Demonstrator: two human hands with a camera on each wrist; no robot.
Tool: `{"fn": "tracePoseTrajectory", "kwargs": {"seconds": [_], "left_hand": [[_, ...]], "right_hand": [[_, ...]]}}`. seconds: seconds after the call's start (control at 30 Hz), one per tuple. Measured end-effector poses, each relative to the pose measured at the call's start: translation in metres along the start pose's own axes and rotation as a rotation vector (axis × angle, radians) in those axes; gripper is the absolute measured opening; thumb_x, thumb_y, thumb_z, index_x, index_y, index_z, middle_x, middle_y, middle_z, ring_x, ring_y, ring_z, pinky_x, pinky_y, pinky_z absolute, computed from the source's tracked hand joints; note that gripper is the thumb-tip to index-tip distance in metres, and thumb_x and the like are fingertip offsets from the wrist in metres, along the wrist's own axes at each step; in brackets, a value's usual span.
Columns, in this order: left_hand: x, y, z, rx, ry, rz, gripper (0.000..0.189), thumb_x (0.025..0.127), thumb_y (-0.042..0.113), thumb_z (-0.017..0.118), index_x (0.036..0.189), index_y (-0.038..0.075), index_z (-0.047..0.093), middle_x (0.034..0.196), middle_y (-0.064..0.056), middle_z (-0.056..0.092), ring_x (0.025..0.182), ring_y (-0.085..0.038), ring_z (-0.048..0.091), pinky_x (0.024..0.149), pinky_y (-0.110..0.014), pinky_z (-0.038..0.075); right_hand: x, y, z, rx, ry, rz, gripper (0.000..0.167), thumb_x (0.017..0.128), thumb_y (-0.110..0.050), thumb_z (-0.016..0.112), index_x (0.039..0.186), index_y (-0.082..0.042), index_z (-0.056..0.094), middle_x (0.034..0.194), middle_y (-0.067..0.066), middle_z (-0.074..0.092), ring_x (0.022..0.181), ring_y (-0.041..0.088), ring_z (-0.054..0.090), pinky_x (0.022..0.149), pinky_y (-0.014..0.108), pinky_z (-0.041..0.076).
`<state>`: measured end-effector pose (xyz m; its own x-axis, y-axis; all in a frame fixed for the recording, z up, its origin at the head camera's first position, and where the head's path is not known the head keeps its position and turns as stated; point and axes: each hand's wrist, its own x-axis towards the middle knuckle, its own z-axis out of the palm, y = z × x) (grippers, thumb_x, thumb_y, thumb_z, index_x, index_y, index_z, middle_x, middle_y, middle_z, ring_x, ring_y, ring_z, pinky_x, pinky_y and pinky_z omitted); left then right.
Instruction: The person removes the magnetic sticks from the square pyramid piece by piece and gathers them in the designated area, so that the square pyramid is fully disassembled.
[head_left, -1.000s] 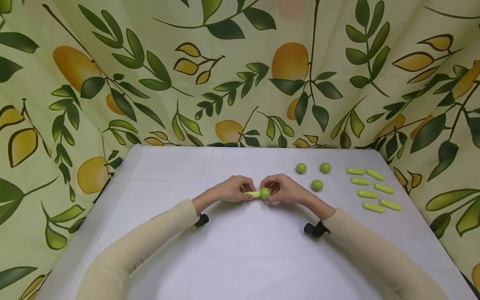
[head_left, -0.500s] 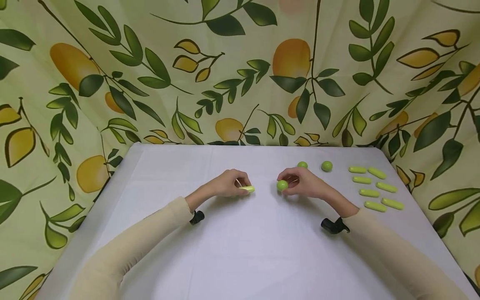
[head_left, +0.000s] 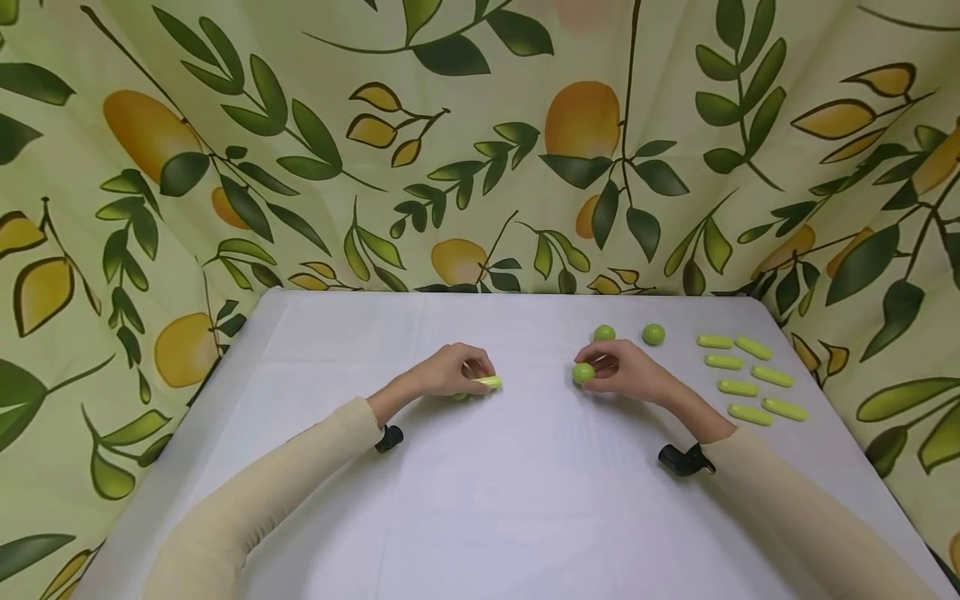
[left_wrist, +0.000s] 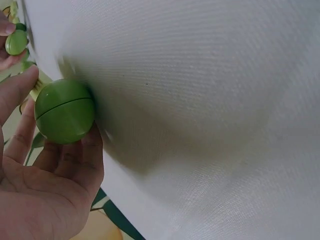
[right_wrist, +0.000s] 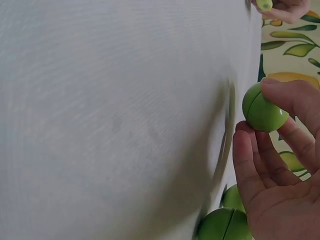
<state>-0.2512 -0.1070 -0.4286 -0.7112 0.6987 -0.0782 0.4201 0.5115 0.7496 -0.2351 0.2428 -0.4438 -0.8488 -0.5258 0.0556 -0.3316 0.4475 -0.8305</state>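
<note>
Right grip (head_left: 626,377) pinches green ball (head_left: 583,373), well apart from table edge (head_left: 825,392).

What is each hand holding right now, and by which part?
Right hand pinches a green ball at its sides. Left hand grips a ball-tipped yellow-green rod near the ball.

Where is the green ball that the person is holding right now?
In the head view, the green ball sits in the right hand's fingers, just before two loose balls.

Head view looks forward-down over my tabletop (head_left: 480,500); both wrist views close, sideways, sharing its white cloth
</note>
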Motion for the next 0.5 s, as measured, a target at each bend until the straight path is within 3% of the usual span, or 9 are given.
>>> {"fn": "tracePoseTrajectory", "kwargs": {"seconds": [0.5], "left_hand": [[0.0015, -0.0010, 0.0029, 0.029, -0.009, -0.025, 0.016, 0.089, 0.005, 0.080, 0.103, 0.005, 0.072, 0.093, 0.000, 0.067, 0.086, -0.014, 0.061, 0.079, -0.025, 0.051]], "right_hand": [[-0.0081, 0.0022, -0.0047, -0.030, 0.009, 0.010, 0.035, 0.083, 0.003, 0.082, 0.116, 0.004, 0.069, 0.113, 0.016, 0.068, 0.098, 0.030, 0.067, 0.082, 0.030, 0.057]]}}
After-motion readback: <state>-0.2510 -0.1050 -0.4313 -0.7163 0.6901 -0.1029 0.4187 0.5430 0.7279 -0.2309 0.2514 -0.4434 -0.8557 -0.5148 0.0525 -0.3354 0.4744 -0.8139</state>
